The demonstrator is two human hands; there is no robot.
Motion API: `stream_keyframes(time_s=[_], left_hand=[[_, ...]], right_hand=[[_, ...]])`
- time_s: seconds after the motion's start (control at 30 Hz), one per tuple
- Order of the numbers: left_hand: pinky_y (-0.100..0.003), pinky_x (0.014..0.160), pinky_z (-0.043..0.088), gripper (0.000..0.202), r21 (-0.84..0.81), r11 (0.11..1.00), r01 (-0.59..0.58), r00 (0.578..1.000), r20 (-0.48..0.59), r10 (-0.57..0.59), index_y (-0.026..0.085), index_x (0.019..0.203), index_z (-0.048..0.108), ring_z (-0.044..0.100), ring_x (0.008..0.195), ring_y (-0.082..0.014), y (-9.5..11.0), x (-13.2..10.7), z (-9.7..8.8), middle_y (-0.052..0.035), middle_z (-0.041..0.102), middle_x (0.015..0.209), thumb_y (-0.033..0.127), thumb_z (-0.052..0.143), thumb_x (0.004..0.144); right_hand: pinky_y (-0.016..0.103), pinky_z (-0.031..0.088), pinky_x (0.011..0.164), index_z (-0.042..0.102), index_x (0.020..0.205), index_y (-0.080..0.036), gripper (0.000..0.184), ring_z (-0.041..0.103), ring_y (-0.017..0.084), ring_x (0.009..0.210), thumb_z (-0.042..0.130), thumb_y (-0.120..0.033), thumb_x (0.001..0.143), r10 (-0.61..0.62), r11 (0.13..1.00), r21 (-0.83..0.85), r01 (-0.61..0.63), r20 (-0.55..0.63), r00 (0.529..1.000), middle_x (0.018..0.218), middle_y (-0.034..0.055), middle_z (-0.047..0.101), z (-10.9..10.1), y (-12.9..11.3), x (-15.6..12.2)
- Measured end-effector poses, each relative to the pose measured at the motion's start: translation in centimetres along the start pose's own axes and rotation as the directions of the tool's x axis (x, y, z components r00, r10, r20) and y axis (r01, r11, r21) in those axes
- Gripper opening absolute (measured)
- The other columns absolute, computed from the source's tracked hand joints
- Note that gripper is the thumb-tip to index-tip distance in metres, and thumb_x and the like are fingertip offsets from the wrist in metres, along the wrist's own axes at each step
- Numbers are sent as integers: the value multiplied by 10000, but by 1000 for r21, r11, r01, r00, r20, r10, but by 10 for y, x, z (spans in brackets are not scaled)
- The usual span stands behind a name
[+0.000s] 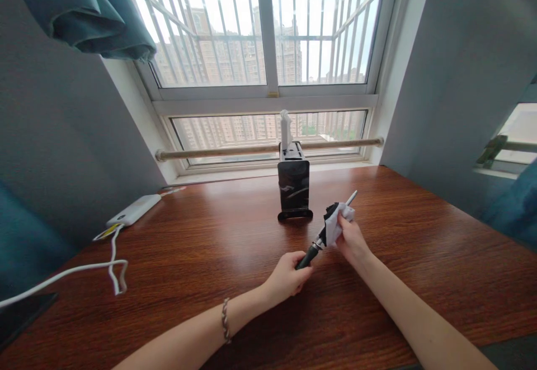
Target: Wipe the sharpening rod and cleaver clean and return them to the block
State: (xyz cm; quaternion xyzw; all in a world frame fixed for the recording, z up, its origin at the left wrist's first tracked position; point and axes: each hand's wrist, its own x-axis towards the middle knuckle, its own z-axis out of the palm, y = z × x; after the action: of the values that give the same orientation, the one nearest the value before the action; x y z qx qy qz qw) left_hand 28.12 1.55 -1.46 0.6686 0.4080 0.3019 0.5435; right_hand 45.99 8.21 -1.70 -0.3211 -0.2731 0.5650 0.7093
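My left hand (289, 275) is closed round the dark handle of what looks like a small folding umbrella (310, 255). It slants up and away to the right, with metal parts above the handle, black material further along and a thin silvery tip at the far end. Against its upper part, my right hand (351, 238) pinches a crumpled white tissue (334, 227). The tissue hides part of the umbrella, and some right fingers are out of sight behind it. Just beyond stands a black tissue box (294, 188), a white tissue (286, 129) sticking up from its top.
The brown wooden table (226, 219) reaches to a barred window. At the left lie a white power strip (134, 210) and its looping white cable (67, 272). A dark flat object (25, 317) sits at the lower left edge. A rail (222, 152) crosses the window.
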Motion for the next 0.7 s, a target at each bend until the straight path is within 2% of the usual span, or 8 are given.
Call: stream_keyframes(time_s=[0.13, 0.2, 0.37, 0.53, 0.63, 0.7], left_hand=[[-262, 500, 265, 126, 270, 954, -126, 987, -59, 147, 219, 628, 458, 403, 510, -136, 3, -3, -8, 48, 410, 542, 139, 506, 713], [-282, 557, 279, 122, 379, 910, -167, 978, -56, 202, 222, 673, 486, 425, 561, -160, 3, -3, -14, 25, 456, 599, 109, 510, 712], [-329, 633, 316, 149, 528, 825, -202, 964, -41, 262, 223, 771, 530, 437, 593, -205, 4, -2, -24, -25, 461, 687, 82, 493, 742], [-345, 660, 326, 155, 529, 827, -189, 970, -29, 241, 214, 798, 546, 433, 613, -214, 7, -6, -25, -39, 464, 717, 82, 485, 743], [-329, 658, 329, 98, 453, 878, -155, 984, -7, 177, 219, 775, 542, 450, 643, -208, 12, -9, -22, -25, 476, 701, 133, 505, 747], [-299, 599, 334, 41, 368, 924, -103, 995, 31, 98, 218, 721, 528, 451, 620, -191, 16, -11, -20, -2, 458, 649, 186, 516, 745]], right_hand=[[378, 520, 753, 537, 1121, -155, 270, 597, 186, 906, 523, -292, 889, -17, 999, 31, 21, -134, 991, 1105, 75, 577, -11, -17, 16], [385, 517, 766, 535, 1127, -158, 274, 594, 191, 922, 523, -292, 889, -22, 999, 43, 31, -192, 981, 1119, 77, 572, -16, -23, 22], [383, 517, 762, 534, 1127, -156, 274, 594, 189, 918, 522, -292, 890, -17, 997, 73, 41, -298, 954, 1116, 76, 572, -30, -33, 33], [387, 516, 763, 527, 1137, -154, 285, 593, 193, 923, 523, -295, 889, -24, 996, 74, 51, -324, 946, 1121, 78, 568, -40, -43, 39], [392, 513, 775, 531, 1136, -161, 282, 590, 195, 934, 520, -298, 890, -55, 996, 56, 73, -274, 960, 1132, 79, 566, -43, -46, 40], [397, 511, 782, 531, 1137, -164, 282, 588, 197, 942, 519, -300, 890, -87, 994, 44, 99, -221, 971, 1139, 80, 564, -44, -47, 40]])
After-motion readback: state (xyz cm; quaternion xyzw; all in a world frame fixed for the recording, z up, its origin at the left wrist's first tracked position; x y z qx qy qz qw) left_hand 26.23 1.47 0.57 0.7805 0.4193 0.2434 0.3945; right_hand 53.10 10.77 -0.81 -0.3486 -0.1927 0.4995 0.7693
